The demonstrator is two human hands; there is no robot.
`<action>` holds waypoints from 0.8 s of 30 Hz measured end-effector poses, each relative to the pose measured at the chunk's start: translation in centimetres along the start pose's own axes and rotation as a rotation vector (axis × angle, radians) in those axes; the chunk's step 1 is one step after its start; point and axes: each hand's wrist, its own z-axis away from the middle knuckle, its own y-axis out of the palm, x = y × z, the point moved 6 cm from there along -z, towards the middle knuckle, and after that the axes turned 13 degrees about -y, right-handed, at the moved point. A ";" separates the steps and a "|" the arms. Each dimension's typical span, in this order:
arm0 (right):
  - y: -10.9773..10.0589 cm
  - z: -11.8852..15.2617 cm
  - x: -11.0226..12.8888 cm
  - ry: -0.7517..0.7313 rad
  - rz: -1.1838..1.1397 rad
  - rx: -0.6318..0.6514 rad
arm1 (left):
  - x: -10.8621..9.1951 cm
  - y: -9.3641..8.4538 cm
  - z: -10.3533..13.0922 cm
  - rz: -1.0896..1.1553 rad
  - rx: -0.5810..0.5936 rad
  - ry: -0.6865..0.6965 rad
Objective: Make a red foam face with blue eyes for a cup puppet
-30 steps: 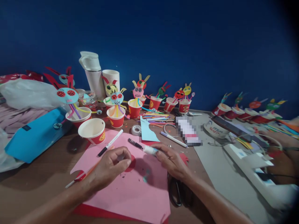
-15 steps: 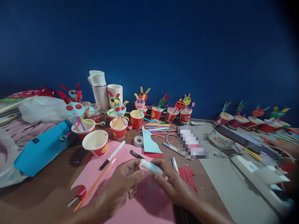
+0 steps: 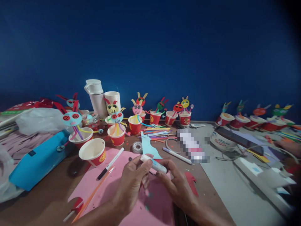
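Note:
A white glue stick [image 3: 154, 164] lies tilted between my two hands above pink paper [image 3: 110, 191]. My left hand [image 3: 131, 180] pinches its upper left end with thumb and fingers. On its lower right end, my right hand [image 3: 172, 180] closes its fingers around the tube. Behind the hands lies a torn-edged light blue paper piece [image 3: 149, 147], with a roll of clear tape [image 3: 137, 147] just left of it. A white marker with a black cap [image 3: 110, 164] and an orange stick [image 3: 94, 191] rest on the pink paper. A dark pen is mostly hidden behind my left hand.
An unadorned red paper cup [image 3: 92, 152] stands at left, near a blue folder [image 3: 39, 157]. Several red cups with paper-faced figures [image 3: 116, 135] line the back. A white flask [image 3: 96, 100] stands behind them. On the right are cables, a power strip [image 3: 261, 185] and another person's hand [image 3: 288, 146].
My left hand has shifted its hold on the glue stick's left end, its thumb now over the tube. The view has turned slightly, so the objects sit a little lower and further left.

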 end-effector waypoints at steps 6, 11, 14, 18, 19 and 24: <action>0.1 -0.4 0.0 0.006 -0.051 0.013 | -0.4 -0.1 -0.3 0.014 0.006 0.015; 1.8 0.1 -1.4 0.228 -0.400 0.154 | -0.5 0.1 0.2 0.058 0.086 0.021; 2.2 0.3 -1.6 0.285 -0.484 0.200 | -0.6 -0.2 0.1 0.076 0.078 -0.005; 0.8 -0.5 -0.4 0.092 -0.319 0.108 | -0.6 -0.9 -0.1 0.068 0.019 -0.030; 0.7 -0.6 -0.2 0.067 -0.295 0.090 | -0.6 -1.0 -0.1 0.061 0.013 -0.033; 1.2 -0.5 -0.5 0.164 -0.303 0.149 | -0.4 -0.9 -0.1 0.066 0.032 -0.031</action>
